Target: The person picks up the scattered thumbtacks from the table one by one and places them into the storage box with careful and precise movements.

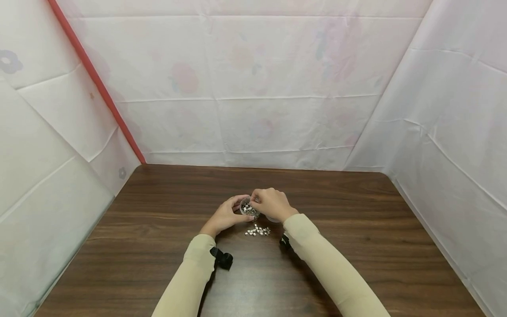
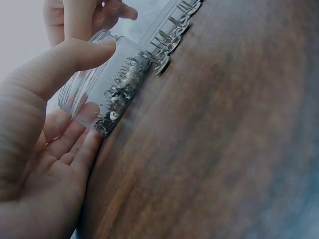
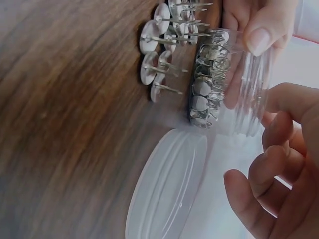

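Observation:
My left hand (image 1: 226, 215) holds a small clear plastic jar (image 2: 84, 89) upright at the table, thumb on one side and fingers round the other. Silvery thumbtacks (image 3: 207, 82) lie heaped in the bottom of the jar. Over the open mouth, my right hand (image 1: 274, 204) reaches in with its fingers bent. I cannot tell whether its fingertips pinch a tack. A loose group of thumbtacks (image 1: 258, 230) rests on the table on the near side of the jar, most with points up. The round translucent lid (image 3: 167, 184) lies beside the jar, partly under my right hand in the head view.
The dark wood-grain table (image 1: 158, 255) reaches out on all sides of the hands. Pale printed cloth (image 1: 245, 88) hangs behind it and at both sides, with a red strip (image 1: 99, 79) at the left corner. A black wrist camera (image 1: 223, 259) sits by the left sleeve.

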`<action>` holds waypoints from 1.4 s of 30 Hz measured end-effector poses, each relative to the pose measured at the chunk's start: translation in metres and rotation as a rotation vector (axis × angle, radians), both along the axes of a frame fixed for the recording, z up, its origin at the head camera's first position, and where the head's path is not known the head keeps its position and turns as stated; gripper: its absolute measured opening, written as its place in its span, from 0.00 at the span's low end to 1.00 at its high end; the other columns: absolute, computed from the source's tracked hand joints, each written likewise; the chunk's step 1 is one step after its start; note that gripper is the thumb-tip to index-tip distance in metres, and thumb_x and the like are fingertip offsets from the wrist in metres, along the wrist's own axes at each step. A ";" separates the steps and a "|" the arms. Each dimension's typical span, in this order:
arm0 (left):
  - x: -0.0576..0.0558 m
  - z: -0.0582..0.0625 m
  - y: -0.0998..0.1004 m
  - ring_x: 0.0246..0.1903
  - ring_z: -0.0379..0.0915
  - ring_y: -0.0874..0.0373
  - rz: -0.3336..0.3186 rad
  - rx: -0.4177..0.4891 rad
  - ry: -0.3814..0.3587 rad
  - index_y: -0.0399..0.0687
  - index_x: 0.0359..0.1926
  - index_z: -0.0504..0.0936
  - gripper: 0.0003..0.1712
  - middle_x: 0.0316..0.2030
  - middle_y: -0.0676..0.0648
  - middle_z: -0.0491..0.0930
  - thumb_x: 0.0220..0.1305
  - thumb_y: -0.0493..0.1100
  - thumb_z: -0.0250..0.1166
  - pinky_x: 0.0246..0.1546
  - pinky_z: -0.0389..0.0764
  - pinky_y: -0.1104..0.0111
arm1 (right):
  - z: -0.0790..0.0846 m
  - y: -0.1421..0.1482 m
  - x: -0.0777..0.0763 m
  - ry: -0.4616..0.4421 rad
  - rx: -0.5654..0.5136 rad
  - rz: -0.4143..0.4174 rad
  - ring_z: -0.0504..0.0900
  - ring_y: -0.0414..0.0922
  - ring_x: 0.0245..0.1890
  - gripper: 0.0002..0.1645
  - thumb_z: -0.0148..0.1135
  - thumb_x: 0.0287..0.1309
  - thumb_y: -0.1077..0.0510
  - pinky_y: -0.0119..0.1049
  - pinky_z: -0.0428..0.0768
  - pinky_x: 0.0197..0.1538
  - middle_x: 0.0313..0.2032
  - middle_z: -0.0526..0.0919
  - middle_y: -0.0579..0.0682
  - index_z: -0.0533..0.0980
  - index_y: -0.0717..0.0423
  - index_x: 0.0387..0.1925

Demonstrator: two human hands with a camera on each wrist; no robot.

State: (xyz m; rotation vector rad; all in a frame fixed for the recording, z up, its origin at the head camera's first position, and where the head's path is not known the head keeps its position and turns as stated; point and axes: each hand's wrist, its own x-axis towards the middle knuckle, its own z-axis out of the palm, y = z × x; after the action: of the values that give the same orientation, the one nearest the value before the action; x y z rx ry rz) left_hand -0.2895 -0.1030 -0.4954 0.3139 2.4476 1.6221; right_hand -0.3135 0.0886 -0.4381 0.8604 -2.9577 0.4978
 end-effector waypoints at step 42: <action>0.000 -0.001 0.001 0.58 0.63 0.55 -0.008 0.027 0.028 0.63 0.62 0.68 0.45 0.61 0.54 0.67 0.40 0.57 0.76 0.59 0.70 0.52 | -0.005 0.053 0.042 -0.052 0.068 0.081 0.69 0.34 0.16 0.03 0.60 0.58 0.46 0.33 0.70 0.17 0.16 0.72 0.35 0.76 0.37 0.30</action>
State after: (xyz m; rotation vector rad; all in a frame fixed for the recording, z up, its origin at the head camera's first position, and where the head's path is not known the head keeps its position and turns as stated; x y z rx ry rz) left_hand -0.2895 -0.1016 -0.4959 0.3525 2.4439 1.6595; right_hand -0.2714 0.1411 -0.4428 0.9922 -3.0130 0.4309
